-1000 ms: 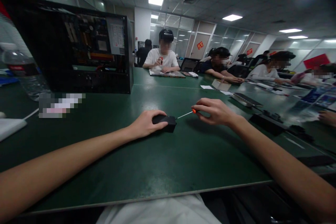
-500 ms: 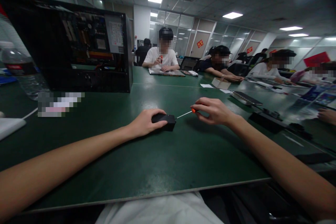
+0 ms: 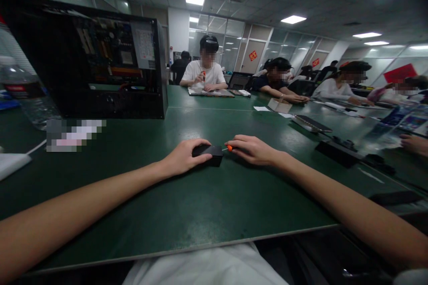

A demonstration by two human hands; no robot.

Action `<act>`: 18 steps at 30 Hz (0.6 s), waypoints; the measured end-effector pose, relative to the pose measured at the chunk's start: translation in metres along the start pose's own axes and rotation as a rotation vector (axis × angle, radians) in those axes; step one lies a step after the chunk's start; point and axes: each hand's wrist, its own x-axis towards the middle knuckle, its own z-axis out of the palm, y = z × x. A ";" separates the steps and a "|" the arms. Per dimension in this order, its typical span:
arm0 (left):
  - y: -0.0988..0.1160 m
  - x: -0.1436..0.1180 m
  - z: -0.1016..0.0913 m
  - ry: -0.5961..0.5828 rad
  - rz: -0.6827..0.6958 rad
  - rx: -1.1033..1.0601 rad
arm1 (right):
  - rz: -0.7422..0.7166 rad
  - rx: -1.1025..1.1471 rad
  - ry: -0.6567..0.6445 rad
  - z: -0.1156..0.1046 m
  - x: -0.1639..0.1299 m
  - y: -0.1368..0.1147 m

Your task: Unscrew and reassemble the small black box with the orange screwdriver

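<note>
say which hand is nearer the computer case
Left. The left hand is in front of the computer case and slightly right; the right hand is farther off, further right.

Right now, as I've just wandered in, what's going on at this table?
A person's left hand holds a small black box on the green table. Their right hand pinches an orange-handled tool at the box's right end. Only a short bit of metal shaft shows between handle and box; whether its tip is inside, I can't tell. An open computer case stands farther back on the left.
</note>
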 end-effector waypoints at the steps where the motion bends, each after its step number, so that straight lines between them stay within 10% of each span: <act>1: 0.000 0.000 0.000 0.005 -0.004 0.000 | -0.007 -0.013 0.000 0.000 0.000 -0.002; 18: -0.009 -0.018 -0.024 0.044 -0.185 -0.100 | 0.028 0.058 0.052 0.001 0.007 -0.016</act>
